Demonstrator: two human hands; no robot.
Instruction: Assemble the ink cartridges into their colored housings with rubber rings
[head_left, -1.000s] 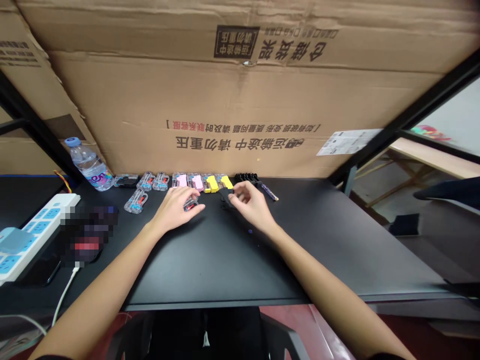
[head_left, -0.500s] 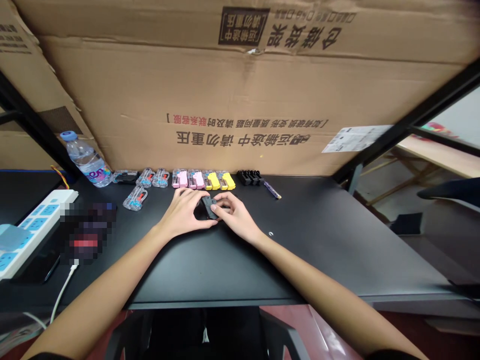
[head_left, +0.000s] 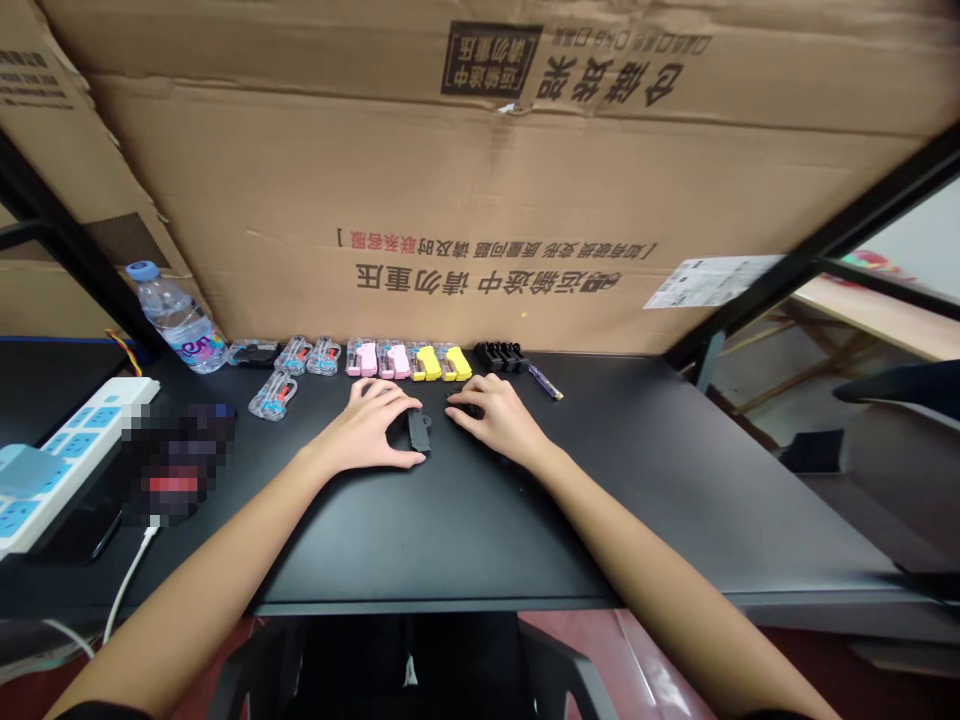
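Note:
My left hand (head_left: 375, 430) pinches a small dark grey plastic piece (head_left: 419, 432) by its two ends, between thumb and fingers, just over the black table. The piece is flat and oblong, with a rounded tab on its right side. Right of it, my right hand (head_left: 504, 425) is closed on a small black part (head_left: 469, 409) that mostly hides under the fingers; its kind cannot be made out. A gap of bare table separates the two hands.
Along the back lie pink pieces (head_left: 364, 360), yellow pieces (head_left: 454, 364), several clear-cased pieces (head_left: 273, 396), a black part group (head_left: 501, 356) and a purple stick (head_left: 545, 382). A water bottle (head_left: 180, 325) and a power strip (head_left: 79, 440) stand left. Cardboard (head_left: 480, 180) walls the back.
My right hand has drawn away to the right from the dark grey piece, with a black part under its fingers. My left hand keeps the piece, which is now turned more upright in view.

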